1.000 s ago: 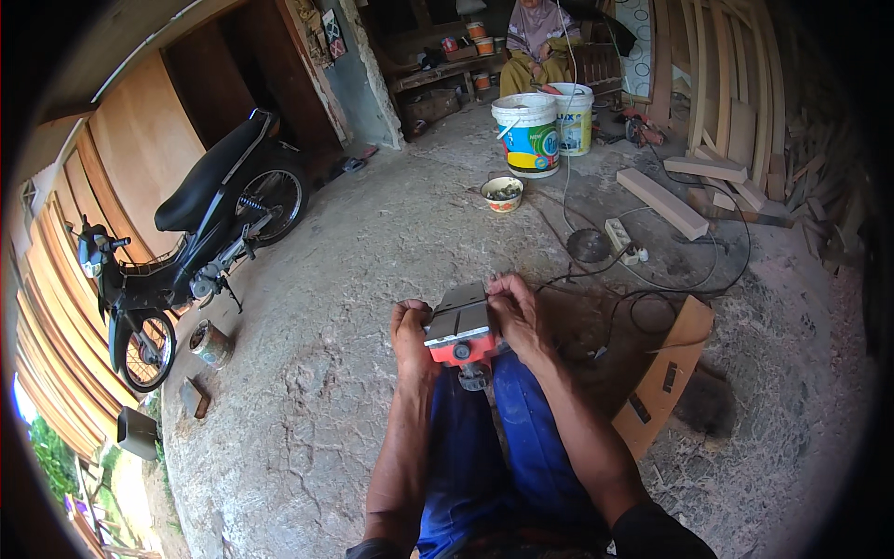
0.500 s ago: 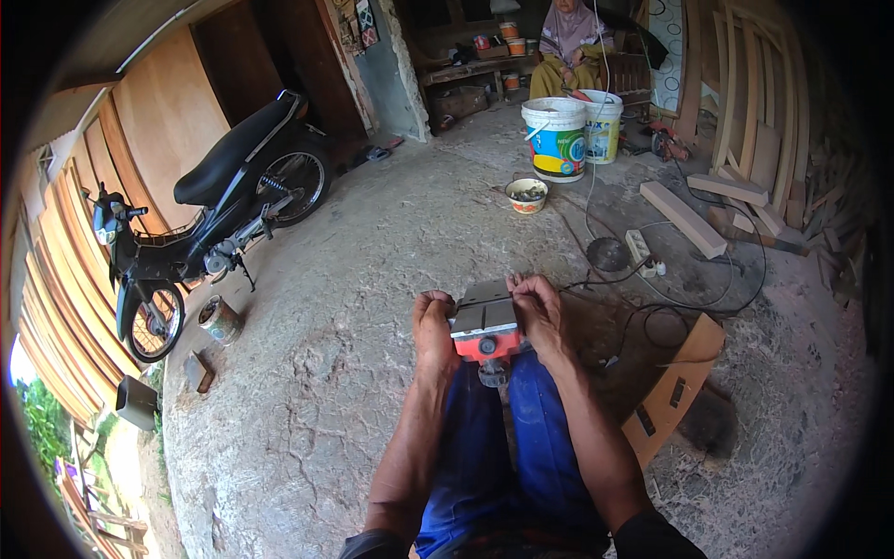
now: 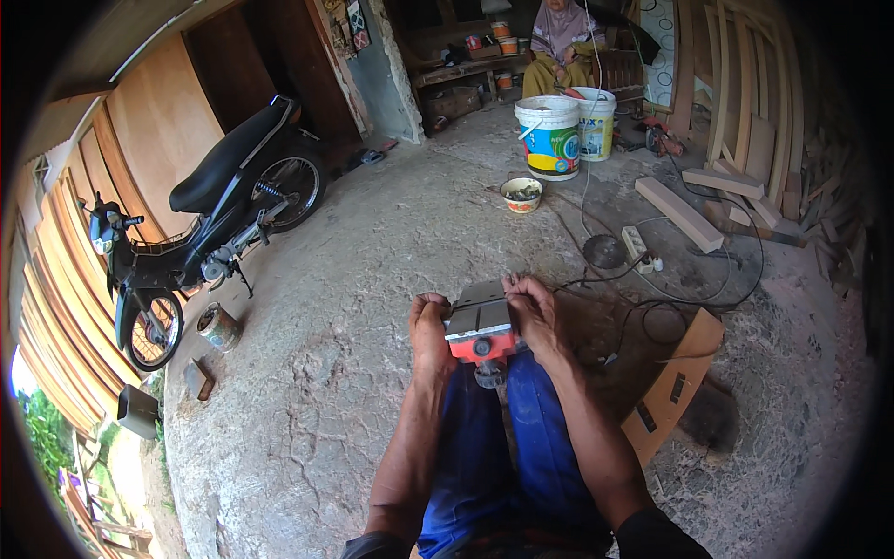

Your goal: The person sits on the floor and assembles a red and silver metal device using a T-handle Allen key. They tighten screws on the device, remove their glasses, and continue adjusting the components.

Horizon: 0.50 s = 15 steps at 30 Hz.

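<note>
In the head view, holding a red planer-like tool over the knees of the blue trousers, clamping the grip of left hand and right hand on its opposite sides, apparently for steadying it while leaving the slotted metal plate facing up; possibly resting it there too, but hiding any contact underneath.
</note>
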Motion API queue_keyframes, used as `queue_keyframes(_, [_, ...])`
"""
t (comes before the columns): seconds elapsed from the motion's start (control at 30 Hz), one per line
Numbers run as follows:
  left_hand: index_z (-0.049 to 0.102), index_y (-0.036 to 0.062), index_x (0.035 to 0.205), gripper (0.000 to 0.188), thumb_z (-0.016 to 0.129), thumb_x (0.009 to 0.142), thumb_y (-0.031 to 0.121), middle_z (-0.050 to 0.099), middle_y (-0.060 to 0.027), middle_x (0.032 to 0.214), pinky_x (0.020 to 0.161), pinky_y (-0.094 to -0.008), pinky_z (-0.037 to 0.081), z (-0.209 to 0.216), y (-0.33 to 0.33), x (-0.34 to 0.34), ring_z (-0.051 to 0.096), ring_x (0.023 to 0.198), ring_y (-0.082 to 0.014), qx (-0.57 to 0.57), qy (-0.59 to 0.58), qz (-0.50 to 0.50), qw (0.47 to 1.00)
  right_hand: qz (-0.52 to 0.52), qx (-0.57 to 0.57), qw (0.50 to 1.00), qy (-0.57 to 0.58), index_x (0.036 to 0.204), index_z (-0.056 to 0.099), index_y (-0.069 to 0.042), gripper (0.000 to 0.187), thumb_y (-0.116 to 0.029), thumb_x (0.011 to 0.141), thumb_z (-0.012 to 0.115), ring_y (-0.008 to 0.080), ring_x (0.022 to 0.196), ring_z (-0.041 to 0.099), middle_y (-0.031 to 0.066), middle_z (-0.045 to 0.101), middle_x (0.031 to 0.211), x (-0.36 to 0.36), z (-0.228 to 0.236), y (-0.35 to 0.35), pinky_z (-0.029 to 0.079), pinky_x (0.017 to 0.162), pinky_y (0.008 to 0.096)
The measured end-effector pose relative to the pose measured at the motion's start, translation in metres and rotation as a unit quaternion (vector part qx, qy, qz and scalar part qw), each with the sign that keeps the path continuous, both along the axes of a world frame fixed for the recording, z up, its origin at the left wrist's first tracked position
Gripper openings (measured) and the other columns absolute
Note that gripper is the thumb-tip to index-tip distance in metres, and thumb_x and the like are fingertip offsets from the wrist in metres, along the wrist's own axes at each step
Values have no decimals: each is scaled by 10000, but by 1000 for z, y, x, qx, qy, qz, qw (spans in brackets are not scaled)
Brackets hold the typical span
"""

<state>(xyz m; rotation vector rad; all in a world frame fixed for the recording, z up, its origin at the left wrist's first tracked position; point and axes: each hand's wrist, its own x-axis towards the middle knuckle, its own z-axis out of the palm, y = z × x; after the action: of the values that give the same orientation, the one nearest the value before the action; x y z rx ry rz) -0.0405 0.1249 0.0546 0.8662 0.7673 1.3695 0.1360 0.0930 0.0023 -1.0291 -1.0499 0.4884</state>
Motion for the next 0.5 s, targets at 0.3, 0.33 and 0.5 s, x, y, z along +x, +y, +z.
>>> queue_keyframes(0.3, [596, 65, 956, 118, 491, 911, 37, 564, -37, 844, 678, -280, 452, 5, -4, 0, 512, 756, -128, -6, 0, 10, 1000, 62, -78, 994, 39, 944, 643, 10, 39, 21, 917, 617, 280, 1413, 528, 267, 577, 1459, 3, 6, -4, 385, 1161, 336])
queue_keyframes(0.33, [596, 64, 955, 121, 490, 907, 34, 563, -36, 843, 676, -279, 451, 6, -5, 0, 511, 754, -128, -7, -1, 12, 1000, 62, -80, 994, 39, 946, 645, 11, 42, 22, 917, 616, 282, 1415, 526, 270, 575, 1461, 3, 9, -5, 385, 1161, 337])
queue_keyframes(0.5, [594, 59, 948, 136, 481, 885, 19, 562, -40, 854, 704, -279, 440, 3, -4, -2, 500, 774, -130, -1, 7, 3, 1000, 82, -88, 991, 60, 949, 646, 17, 52, 22, 919, 603, 295, 1427, 515, 283, 557, 1476, 2, 19, -13, 386, 1166, 339])
